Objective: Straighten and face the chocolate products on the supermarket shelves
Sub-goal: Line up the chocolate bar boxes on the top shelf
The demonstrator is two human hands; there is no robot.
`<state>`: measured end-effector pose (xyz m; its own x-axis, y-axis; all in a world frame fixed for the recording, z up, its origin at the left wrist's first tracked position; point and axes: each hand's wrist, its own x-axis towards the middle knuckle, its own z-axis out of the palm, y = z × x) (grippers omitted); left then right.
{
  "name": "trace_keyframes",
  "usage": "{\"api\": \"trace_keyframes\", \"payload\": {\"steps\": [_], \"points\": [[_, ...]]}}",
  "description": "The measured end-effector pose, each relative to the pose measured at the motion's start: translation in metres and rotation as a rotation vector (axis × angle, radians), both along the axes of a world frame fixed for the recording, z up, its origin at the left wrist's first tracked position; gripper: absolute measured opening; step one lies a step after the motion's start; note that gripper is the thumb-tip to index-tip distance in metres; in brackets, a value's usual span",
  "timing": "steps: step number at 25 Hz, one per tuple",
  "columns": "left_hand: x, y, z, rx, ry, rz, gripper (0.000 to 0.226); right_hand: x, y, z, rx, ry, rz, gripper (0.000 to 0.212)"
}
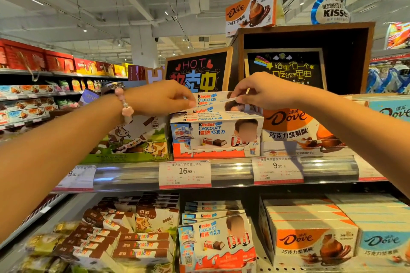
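On the upper shelf stands a white and orange Kinder Chocolate display tray (216, 137) with several flat Kinder boxes stacked in it. Both hands hold the topmost Kinder box (216, 98), which is raised and tilted above the stack. My left hand (162, 96), with a pink bead bracelet at the wrist, pinches the box's left end. My right hand (258, 93) pinches its right end from above. An orange Dove box (295, 126) stands right of the tray, a cow-print chocolate tray (137, 139) left of it.
Price tags (185, 174) hang on the shelf rail. The lower shelf holds more Kinder boxes (216, 239), Dove cartons (310, 235) and brown chocolate boxes (124, 244). Chalkboard signs (199, 71) and a wooden box stand behind the stack. Another aisle's shelves run along the left.
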<state>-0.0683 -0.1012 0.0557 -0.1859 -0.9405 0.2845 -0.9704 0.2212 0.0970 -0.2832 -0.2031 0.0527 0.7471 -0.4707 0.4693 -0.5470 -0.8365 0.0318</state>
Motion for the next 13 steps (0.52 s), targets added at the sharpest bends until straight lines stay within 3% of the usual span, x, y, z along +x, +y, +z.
{"api": "trace_keyframes", "payload": {"steps": [2,6,13], "points": [[-0.0012,-0.0081,-0.0029,-0.056,-0.109,0.049,0.032,-0.0027,0.0025,-0.0047,0.05,-0.075,0.04,0.022],[-0.0048,-0.0133,-0.008,-0.156,-0.124,0.048,0.028,-0.0045,0.003,-0.006,0.167,-0.152,0.072,0.022],[-0.0032,-0.014,-0.0098,-0.318,-0.044,0.003,0.026,-0.0073,0.0001,-0.0051,0.26,-0.273,0.092,0.013]]}}
